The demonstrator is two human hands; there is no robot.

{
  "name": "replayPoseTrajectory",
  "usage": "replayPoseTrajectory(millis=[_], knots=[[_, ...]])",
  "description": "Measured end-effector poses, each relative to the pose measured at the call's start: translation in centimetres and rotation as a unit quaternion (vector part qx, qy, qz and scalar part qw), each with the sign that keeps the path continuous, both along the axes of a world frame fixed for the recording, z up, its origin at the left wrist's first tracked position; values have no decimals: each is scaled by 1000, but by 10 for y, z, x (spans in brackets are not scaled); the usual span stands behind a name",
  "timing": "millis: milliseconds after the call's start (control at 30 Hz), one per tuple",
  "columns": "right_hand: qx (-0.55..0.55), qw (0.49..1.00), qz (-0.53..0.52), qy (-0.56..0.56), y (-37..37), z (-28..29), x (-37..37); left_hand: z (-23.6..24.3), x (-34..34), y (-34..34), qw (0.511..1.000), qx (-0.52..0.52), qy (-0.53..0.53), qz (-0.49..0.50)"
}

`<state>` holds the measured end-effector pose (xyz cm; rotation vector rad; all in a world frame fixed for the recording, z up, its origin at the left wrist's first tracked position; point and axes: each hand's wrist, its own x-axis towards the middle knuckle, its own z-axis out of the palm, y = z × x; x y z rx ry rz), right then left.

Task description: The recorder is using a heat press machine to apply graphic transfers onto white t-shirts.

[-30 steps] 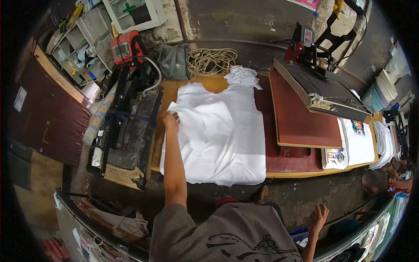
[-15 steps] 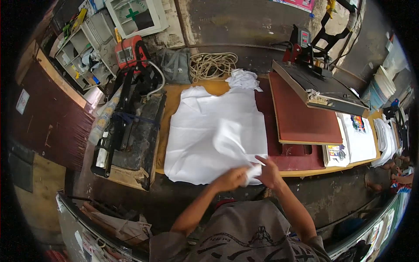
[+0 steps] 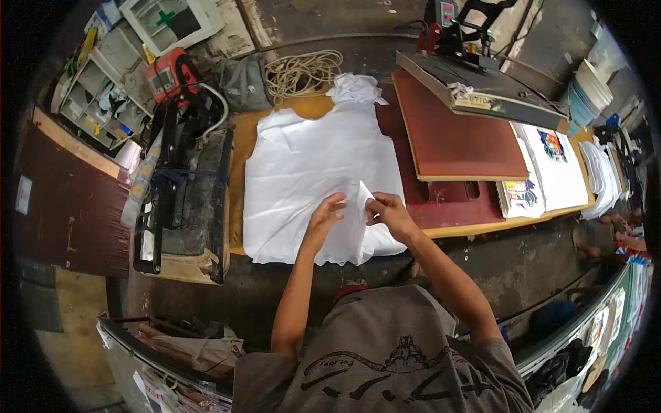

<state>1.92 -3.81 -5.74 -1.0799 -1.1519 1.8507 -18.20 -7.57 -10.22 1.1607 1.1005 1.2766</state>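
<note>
A white fabric panel (image 3: 303, 165) cut like a shirt body, with a scooped neckline, lies spread on the table in front of me. Above its near right part stands a smaller white cloth piece (image 3: 361, 227), folded upright with a pointed top. My right hand (image 3: 392, 215) pinches the right side of this piece between curled fingers and thumb. To its left, my left hand (image 3: 323, 219) hovers over the panel, fingers apart and holding nothing. A crumpled white cloth (image 3: 355, 89) sits at the panel's far edge.
Heat presses flank the panel: a dark one (image 3: 200, 186) at left, and one at right with a raised platen (image 3: 482, 89) above a red-brown board (image 3: 461, 134). Printed white fabric (image 3: 561, 168) is stacked farther right. Coiled rope (image 3: 303, 72) and a grey bag (image 3: 241, 86) lie behind.
My hands have moved forward over the panel and apart. The left hand has let go of the small cloth, which now stands up from the right hand. The view has shifted.
</note>
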Motion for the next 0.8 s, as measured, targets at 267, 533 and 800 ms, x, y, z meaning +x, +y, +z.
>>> replayPoseTrajectory(millis=[267, 533, 800], knots=[[176, 983, 13, -43, 3, 46, 7, 19, 27, 12, 950, 46, 295, -95], [174, 983, -51, -6, -17, 56, -2, -6, 81, -52, 932, 50, 333, 136], [314, 935, -131, -96, -11, 74, 81, 38, 129, -98, 969, -127, 39, -208]])
